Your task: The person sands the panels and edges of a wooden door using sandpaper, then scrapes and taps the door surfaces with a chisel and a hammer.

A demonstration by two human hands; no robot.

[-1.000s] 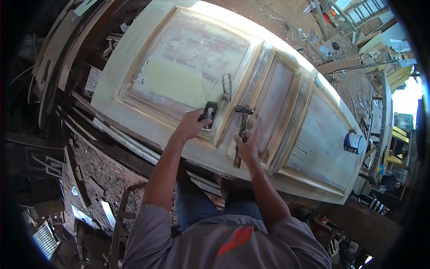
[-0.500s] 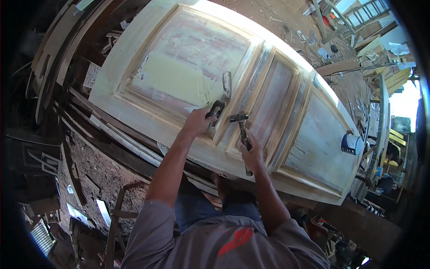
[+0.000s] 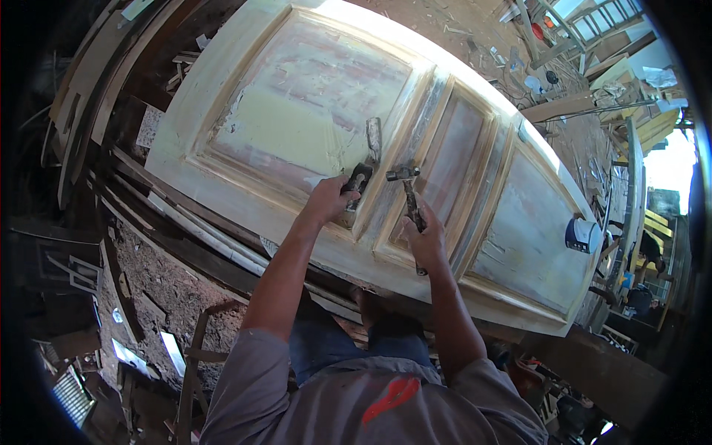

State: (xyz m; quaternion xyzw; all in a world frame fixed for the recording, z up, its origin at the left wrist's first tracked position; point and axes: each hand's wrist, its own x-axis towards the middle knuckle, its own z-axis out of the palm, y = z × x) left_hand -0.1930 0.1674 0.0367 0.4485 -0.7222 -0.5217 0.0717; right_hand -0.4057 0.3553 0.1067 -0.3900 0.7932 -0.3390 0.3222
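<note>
A large pale wooden panelled door (image 3: pixel 297 104) lies flat in front of me, smeared with cream filler. My left hand (image 3: pixel 326 199) grips a chisel (image 3: pixel 357 182) by its dark handle, its blade set against the door's middle stile. My right hand (image 3: pixel 424 237) holds a hammer (image 3: pixel 409 199) by the shaft, with its head raised a little to the right of the chisel handle. A second flat-bladed tool (image 3: pixel 374 138) lies on the door just beyond the chisel.
A small white tin (image 3: pixel 584 235) stands on the door's right panel. Stacked timber strips (image 3: pixel 148 200) run along the door's near left edge. Scrap wood and boards (image 3: pixel 593 89) lie at the far right. Dirt floor (image 3: pixel 156 282) shows at the lower left.
The hammer head has swung up and away from the chisel handle, and both hands have shifted slightly along the door's stile.
</note>
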